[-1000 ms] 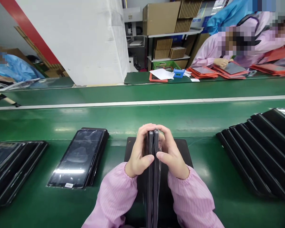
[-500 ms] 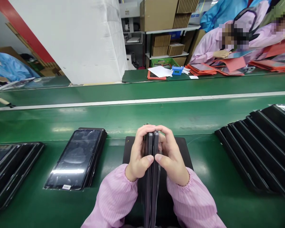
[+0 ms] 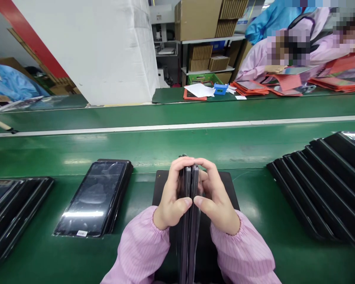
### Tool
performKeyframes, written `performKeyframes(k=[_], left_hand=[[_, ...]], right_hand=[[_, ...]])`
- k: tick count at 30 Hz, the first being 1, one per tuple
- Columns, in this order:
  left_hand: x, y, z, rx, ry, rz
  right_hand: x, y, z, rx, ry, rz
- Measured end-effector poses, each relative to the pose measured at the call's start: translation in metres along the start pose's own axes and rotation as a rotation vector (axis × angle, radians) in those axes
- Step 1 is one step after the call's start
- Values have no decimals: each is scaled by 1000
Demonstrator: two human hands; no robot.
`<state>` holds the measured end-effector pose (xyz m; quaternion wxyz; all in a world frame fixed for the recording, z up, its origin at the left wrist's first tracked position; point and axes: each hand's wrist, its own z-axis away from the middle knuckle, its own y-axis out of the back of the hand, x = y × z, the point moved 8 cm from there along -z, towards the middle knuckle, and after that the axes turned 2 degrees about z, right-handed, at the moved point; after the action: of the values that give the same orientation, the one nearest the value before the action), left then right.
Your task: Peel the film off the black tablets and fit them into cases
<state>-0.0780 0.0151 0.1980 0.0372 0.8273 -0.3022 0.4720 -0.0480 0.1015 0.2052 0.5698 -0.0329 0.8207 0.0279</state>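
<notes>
Two dark tablets (image 3: 189,232) stand on edge, pressed face to face, over a black mat (image 3: 162,185) on the green bench. My left hand (image 3: 173,197) is wrapped round their left side, thumb on the near edge. My right hand (image 3: 215,201) grips the right side the same way, with thin plastic film hanging there. Both sleeves are pink.
A small stack of black tablets (image 3: 94,197) lies left of the mat, another pile (image 3: 8,209) at the far left. A fanned row of black tablets (image 3: 322,185) fills the right. Beyond the green conveyor (image 3: 177,146), other people handle red cases (image 3: 251,86).
My hands and the upright tablets have barely shifted; the fingers settled a little closer together at the top edge. The view tilted slightly.
</notes>
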Motion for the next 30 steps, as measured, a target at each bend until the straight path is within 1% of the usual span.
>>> performKeyframes(k=[3,7,12,15,18,22,26,28,30], left_hand=[[-1,-5,-1,-92,43,153],[1,-5,-2,-126,44,150],[-4,-2,-1,-77,38,147],[-4,-3,0,-71,33,151],[-1,-4,0,-70,33,141],[4,-3,1,-35,47,88],[8,-6,2,-10,23,115],[10,-5,3,15,9,117],[12,-3,3,48,-15,55]], right_hand=[[-1,-2,0,-58,-10,20],[-5,-2,0,-80,6,80],[-5,-1,1,-60,16,85],[-4,-2,1,-74,16,71],[-4,-3,1,-85,7,70],[-8,-3,2,-70,5,93],[-13,-5,4,-65,31,87],[-14,-5,4,-48,41,64],[-13,-4,5,-16,36,50]])
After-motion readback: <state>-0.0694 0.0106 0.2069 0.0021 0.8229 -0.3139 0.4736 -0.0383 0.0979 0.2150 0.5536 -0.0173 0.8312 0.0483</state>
